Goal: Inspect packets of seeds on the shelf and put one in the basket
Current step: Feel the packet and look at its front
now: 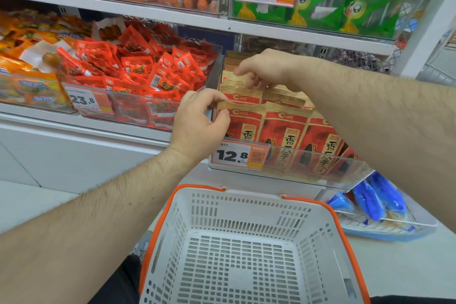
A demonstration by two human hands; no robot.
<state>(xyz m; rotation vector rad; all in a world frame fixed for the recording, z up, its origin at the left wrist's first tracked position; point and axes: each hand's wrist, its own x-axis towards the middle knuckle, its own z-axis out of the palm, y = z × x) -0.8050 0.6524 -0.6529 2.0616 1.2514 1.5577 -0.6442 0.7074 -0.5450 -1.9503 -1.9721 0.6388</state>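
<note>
- shop shelf (246,29) before us holds the seed packets (286,128) upright in a clear bin (308,177), above the empty basket (246,237).
- our left hand (199,121) pinches the front packet's top edge; our right hand (264,69) pinches a packet further back.
- we should lift one packet straight up, slowly.
- packet backs and rear rows are hidden from us.

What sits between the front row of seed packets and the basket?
In the head view, the clear bin front carrying the 12.8 price tag stands between the seed packets and the basket.
</note>
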